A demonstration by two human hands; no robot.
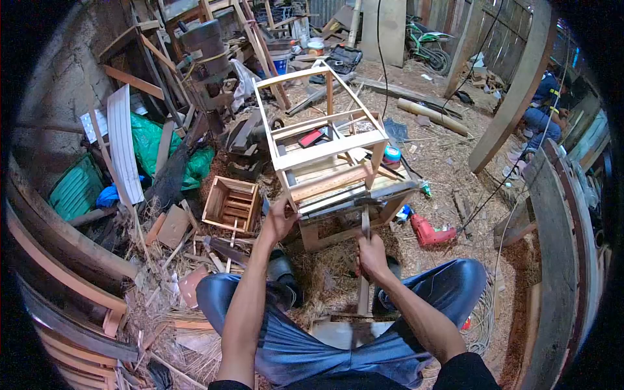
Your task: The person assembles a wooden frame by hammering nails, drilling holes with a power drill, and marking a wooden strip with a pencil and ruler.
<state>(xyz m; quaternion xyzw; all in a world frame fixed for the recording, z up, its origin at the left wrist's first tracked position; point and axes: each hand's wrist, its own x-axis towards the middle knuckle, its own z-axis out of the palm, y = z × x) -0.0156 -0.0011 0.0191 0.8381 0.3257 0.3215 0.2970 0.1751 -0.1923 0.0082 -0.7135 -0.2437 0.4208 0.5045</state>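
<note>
Wooden frame (331, 151) on low counter (311, 240); likely light, stiff, joints fragile, best held by leg. Left hand (278, 222) fingers grasping frame's near leg (287, 190); right hand (372, 255) clenched on hammer (366, 224).

We've got ground (448, 175) littered with shavings (328, 276) and wood scraps (174, 226), tbh. Smack in the middle we see a low bench (331, 239) with a pale wooden frame (331, 151) sitting on it. On the floor: red drill (429, 229) between 3 and 4 o'clock, slatted crate (242, 187) at 9, log (432, 116) at 2, green motorbike (429, 40) around 1.
</note>
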